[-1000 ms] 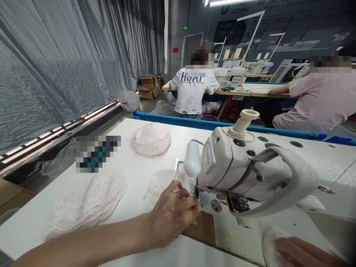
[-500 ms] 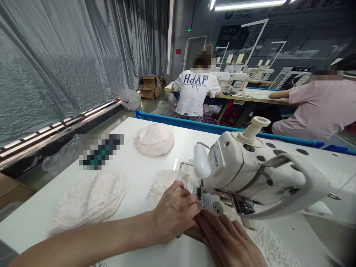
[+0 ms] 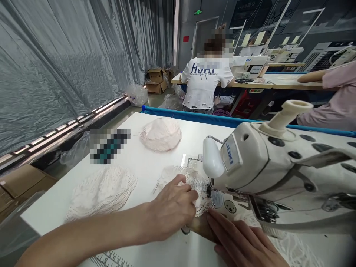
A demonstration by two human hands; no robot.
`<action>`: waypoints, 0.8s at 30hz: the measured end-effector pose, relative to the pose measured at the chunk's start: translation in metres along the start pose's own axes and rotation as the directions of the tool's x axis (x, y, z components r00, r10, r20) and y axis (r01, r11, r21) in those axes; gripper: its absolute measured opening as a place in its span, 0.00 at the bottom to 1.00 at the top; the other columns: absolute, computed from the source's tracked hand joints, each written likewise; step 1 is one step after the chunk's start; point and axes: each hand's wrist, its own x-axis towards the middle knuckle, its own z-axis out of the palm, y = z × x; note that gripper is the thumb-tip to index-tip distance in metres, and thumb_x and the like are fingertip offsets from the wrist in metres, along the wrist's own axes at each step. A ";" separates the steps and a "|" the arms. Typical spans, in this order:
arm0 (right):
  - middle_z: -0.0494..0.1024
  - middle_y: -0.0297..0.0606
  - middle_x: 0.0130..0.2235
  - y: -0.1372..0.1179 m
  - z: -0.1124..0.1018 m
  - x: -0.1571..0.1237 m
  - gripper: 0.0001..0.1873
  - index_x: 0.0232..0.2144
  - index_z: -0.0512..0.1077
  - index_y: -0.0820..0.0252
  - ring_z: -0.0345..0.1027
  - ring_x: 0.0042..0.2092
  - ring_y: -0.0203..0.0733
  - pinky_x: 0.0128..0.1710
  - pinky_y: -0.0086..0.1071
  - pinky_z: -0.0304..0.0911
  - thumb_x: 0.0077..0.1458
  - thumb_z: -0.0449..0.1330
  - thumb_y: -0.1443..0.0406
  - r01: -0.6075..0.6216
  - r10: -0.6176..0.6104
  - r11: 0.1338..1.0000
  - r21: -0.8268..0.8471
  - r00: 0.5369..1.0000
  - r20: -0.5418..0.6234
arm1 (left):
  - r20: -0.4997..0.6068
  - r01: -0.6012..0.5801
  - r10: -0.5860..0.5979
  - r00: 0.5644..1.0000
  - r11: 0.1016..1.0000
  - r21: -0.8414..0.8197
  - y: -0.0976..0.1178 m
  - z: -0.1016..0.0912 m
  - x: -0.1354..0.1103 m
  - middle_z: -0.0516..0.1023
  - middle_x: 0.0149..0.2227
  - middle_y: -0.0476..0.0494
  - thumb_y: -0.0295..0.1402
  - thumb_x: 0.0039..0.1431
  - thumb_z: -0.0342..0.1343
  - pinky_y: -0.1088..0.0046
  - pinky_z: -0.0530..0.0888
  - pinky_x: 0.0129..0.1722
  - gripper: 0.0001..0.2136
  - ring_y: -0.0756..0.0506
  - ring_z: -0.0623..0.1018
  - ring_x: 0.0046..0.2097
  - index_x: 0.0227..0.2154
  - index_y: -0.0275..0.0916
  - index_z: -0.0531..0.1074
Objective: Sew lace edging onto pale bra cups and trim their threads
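- The fingers of the left hand (image 3: 169,207) are bent down on the lace piece (image 3: 202,189); I can't see their thumb clearly, so I cannot tell whether they pinch it or only press.
- The fingers of the right hand (image 3: 239,237) lie long and close together, tips at the lace's near edge; I cannot tell whether they grip anything.
- The lace piece runs from under the left fingers to the right fingertips, its open border reaching the presser foot (image 3: 208,190). I can't make out the needle.
- For this guiding, I'd keep the left fingers light and let the lace travel at the machine's pace; tugging would likely stretch the mesh.
- I'd use the right fingertips to steer the edge straight, keeping them clear of the foot, which is near.
- The sewing machine (image 3: 250,155) rises beyond the right fingers. A lacy length (image 3: 297,248) lies to their right; I'd watch that it doesn't snag.
- Farther beyond the left fingers, a pale pink cup-shaped piece (image 3: 161,134) rests on the bench (image 3: 146,167); to their left lies a heap of white lace (image 3: 102,193).
- Farthest off, a person in a white shirt (image 3: 205,83) sits facing away.
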 end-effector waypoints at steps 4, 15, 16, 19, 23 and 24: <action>0.76 0.38 0.50 0.001 0.001 0.001 0.20 0.48 0.71 0.64 0.73 0.40 0.36 0.33 0.28 0.64 0.65 0.43 0.64 0.026 -0.026 1.000 -0.012 0.999 -0.024 | 0.000 0.069 -0.070 0.998 0.997 0.037 0.013 -0.006 -0.008 0.64 0.26 0.48 0.20 0.52 0.53 0.64 0.61 0.42 0.12 0.48 0.65 0.33 0.18 0.37 0.61; 0.75 0.37 0.50 -0.001 0.003 -0.004 0.21 0.49 0.71 0.62 0.74 0.39 0.38 0.28 0.31 0.64 0.65 0.42 0.63 -0.007 0.007 1.000 -0.001 1.000 -0.014 | 0.116 -0.061 0.049 0.992 0.992 0.106 0.021 -0.019 -0.004 0.64 0.24 0.48 0.20 0.48 0.55 0.67 0.63 0.35 0.08 0.49 0.64 0.27 0.21 0.36 0.62; 0.75 0.37 0.50 -0.001 0.003 -0.004 0.21 0.49 0.71 0.62 0.74 0.38 0.39 0.28 0.31 0.64 0.65 0.42 0.63 -0.006 0.006 1.000 -0.001 1.000 -0.014 | 0.118 -0.054 0.042 0.992 0.993 0.103 0.022 -0.019 -0.004 0.65 0.25 0.48 0.20 0.48 0.55 0.68 0.63 0.34 0.08 0.49 0.64 0.27 0.22 0.36 0.62; 0.75 0.36 0.50 -0.001 0.002 -0.004 0.21 0.50 0.70 0.62 0.74 0.39 0.39 0.30 0.32 0.64 0.65 0.42 0.63 -0.002 0.002 1.000 -0.006 1.000 0.002 | 0.093 -0.025 0.017 0.995 0.997 0.075 0.021 -0.019 -0.003 0.66 0.26 0.47 0.21 0.51 0.53 0.69 0.62 0.32 0.08 0.48 0.65 0.28 0.21 0.36 0.62; 0.76 0.36 0.49 -0.001 -0.001 0.000 0.21 0.47 0.71 0.63 0.74 0.38 0.38 0.30 0.32 0.63 0.65 0.40 0.66 -0.016 0.015 1.000 -0.004 0.999 -0.048 | 0.089 0.059 -0.055 0.995 0.997 -0.046 0.018 -0.016 0.002 0.67 0.28 0.46 0.24 0.57 0.49 0.69 0.62 0.32 0.08 0.49 0.65 0.29 0.22 0.35 0.63; 0.76 0.36 0.49 -0.002 -0.001 0.001 0.21 0.46 0.71 0.63 0.74 0.38 0.38 0.29 0.32 0.63 0.65 0.41 0.66 -0.014 0.013 1.000 -0.004 0.998 -0.053 | 0.095 0.092 -0.085 0.992 0.993 -0.073 0.017 -0.014 0.004 0.68 0.29 0.45 0.26 0.59 0.49 0.70 0.63 0.32 0.08 0.49 0.65 0.30 0.24 0.35 0.64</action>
